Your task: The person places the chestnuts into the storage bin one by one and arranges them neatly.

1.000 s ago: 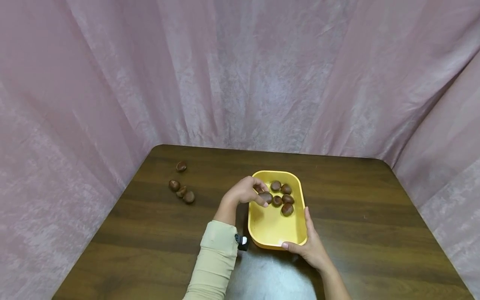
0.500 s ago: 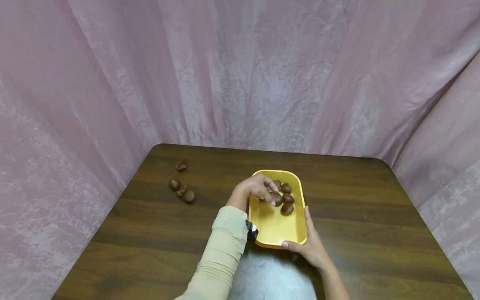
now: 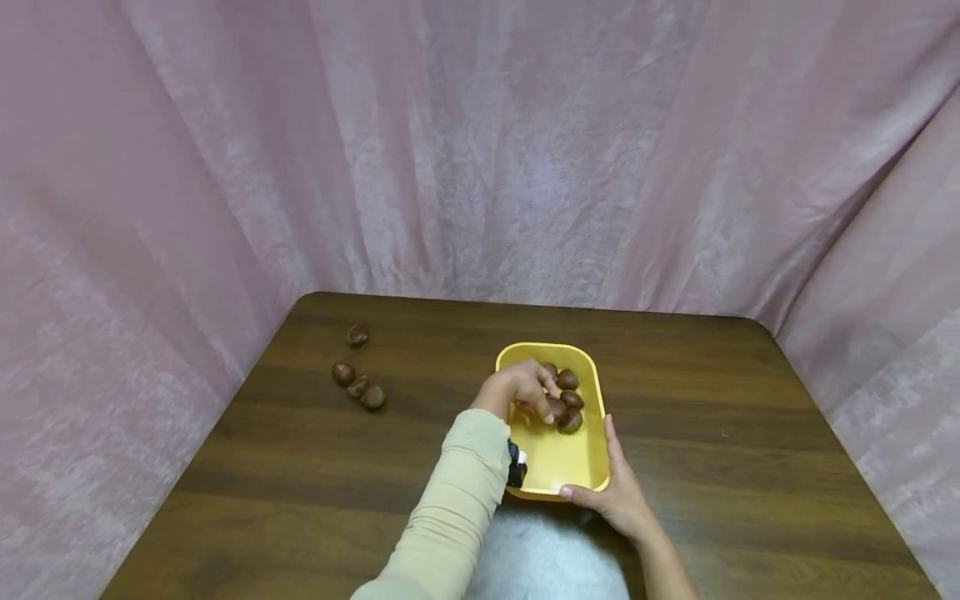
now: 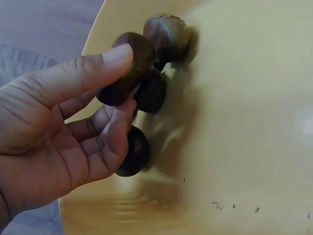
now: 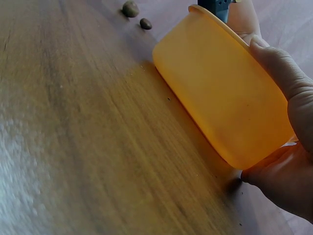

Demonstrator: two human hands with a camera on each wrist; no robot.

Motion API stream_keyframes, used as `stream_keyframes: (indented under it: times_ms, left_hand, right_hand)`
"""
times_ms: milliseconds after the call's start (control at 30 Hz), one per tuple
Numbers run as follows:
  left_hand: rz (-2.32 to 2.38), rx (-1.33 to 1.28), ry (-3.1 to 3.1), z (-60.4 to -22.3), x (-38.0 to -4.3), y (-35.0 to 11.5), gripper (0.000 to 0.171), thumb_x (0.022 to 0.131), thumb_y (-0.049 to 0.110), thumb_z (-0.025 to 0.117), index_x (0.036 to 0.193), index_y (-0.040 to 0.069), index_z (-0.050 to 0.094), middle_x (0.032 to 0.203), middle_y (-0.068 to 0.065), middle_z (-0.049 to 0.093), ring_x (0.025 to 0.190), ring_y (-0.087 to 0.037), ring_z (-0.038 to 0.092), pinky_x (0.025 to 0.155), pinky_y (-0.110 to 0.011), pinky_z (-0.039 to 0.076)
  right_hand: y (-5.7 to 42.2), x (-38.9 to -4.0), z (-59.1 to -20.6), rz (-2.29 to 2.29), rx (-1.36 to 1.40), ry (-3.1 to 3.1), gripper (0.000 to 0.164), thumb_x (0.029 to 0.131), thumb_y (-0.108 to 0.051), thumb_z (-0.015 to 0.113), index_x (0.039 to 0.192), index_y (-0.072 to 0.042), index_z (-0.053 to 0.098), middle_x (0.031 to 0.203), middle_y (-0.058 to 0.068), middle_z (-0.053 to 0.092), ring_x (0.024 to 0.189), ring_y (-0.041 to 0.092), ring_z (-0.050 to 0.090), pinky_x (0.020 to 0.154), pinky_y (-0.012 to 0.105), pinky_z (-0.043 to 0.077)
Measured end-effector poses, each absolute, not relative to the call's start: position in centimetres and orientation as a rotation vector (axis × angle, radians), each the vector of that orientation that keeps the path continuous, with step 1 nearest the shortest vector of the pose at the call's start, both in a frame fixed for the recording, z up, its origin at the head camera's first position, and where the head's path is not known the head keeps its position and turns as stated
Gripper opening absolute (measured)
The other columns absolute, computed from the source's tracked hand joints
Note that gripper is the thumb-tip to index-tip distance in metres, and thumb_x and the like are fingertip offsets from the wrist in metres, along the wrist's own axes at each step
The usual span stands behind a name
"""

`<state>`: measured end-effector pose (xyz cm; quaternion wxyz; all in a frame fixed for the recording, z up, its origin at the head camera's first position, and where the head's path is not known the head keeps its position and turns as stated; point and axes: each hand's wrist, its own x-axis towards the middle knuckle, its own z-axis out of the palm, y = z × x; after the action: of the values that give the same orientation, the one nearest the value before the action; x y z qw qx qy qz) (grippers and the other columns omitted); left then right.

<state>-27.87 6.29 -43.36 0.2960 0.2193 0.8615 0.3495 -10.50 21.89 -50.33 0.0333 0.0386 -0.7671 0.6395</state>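
Head view: the left hand point(image 3: 522, 390) is inside a yellow plastic tub point(image 3: 561, 462), thumb and fingers pinching one chestnut point(image 4: 142, 53). Left-wrist view confirms the pinch: thumb laid across the shell, fingers behind it. Whether this nut touches the tub floor or sits just above it, cannot tell. Other chestnuts point(image 3: 567, 380) lie close by, grouped toward the far right part of the tub; the near part shows bare floor. Right hand point(image 3: 618, 492) grips the near right corner; right-wrist view shows its thumb on the rim and fingers against the lower corner. Left of the tub, on the wooden counter point(image 3: 712, 400), lie a cluster of three chestnuts point(image 3: 358, 386) and, farther back, a lone chestnut point(image 3: 357, 336). Step in hand, as judged: handling the pinched nut among its neighbours. Notes on technique: the shell looks smooth and rounded, so it will probably roll if dropped; better to bring it to the floor before parting the fingers, and beside the group rather than on top. Light thumb pressure should do; a hard squeeze might shoot the nut out. Firm right-hand hold advisable, since a bump could slide the tub. Black wrist device point(image 3: 516, 467) overlaps the left rim in head view; worth lifting the wrist clear of that wall.
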Motion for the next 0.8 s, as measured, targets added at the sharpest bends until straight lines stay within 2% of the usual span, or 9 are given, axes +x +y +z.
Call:
stream_keyframes:
  times_ms: [233,367,433,567,667,800]
  left_hand:
    - [0.943,0.518,2.253,-42.9,-27.4,6.1,0.043,0.066,-0.004,0.081,0.105,0.003,0.065,0.1,-0.008,0.06,0.062,-0.015,0.052,0.071,-0.039,0.052]
    - [0.961,0.524,2.27,-42.3,-27.0,5.7,0.045,0.069,-0.001,0.081,0.111,0.003,0.064,0.108,-0.008,0.059,0.063,-0.014,0.051,0.069,-0.038,0.051]
    - [0.988,0.542,2.282,-41.9,-26.7,5.2,0.044,0.071,0.002,0.08,0.112,0.003,0.063,0.105,-0.008,0.06,0.062,-0.015,0.049,0.068,-0.039,0.051]
    - [1.056,0.597,2.336,-41.2,-26.2,4.0,0.04,0.074,0.005,0.078,0.111,0.003,0.063,0.087,-0.008,0.06,0.06,-0.016,0.049,0.064,-0.038,0.048]
    - [1.104,0.628,2.387,-40.9,-25.7,3.0,0.036,0.076,0.008,0.077,0.109,0.005,0.065,0.082,-0.006,0.06,0.068,-0.015,0.054,0.063,-0.032,0.048]
    - [1.17,0.621,2.443,-40.9,-25.0,1.7,0.035,0.077,0.012,0.077,0.11,0.006,0.065,0.096,-0.011,0.061,0.083,-0.018,0.056,0.068,-0.031,0.047]
  right_hand:
    - [21.6,-10.5,-50.3,1.987,0.11,-2.369,0.125,0.066,-0.004,0.083,0.149,-0.018,-0.008,0.152,0.022,0.003,0.121,0.036,0.038,0.1,0.04,0.03]
    - [21.6,-10.3,-50.2,1.991,0.111,-2.365,0.125,0.065,-0.004,0.084,0.149,-0.019,-0.008,0.151,0.023,0.003,0.121,0.036,0.038,0.1,0.04,0.029]
    - [21.7,-10.3,-50.2,2.003,0.108,-2.355,0.125,0.065,-0.004,0.084,0.149,-0.019,-0.008,0.151,0.023,0.004,0.119,0.037,0.041,0.099,0.039,0.031]
    - [21.8,-10.4,-50.2,2.004,0.114,-2.348,0.125,0.066,-0.005,0.084,0.149,-0.019,-0.007,0.151,0.022,0.005,0.116,0.037,0.043,0.097,0.034,0.034]
    - [21.8,-10.5,-50.2,2.005,0.123,-2.343,0.124,0.066,-0.006,0.084,0.15,-0.019,-0.007,0.151,0.021,0.006,0.115,0.038,0.044,0.096,0.032,0.036]
    - [22.0,-10.5,-50.3,2.027,0.12,-2.326,0.125,0.065,-0.005,0.084,0.15,-0.02,-0.006,0.152,0.02,0.008,0.114,0.038,0.046,0.094,0.029,0.038]
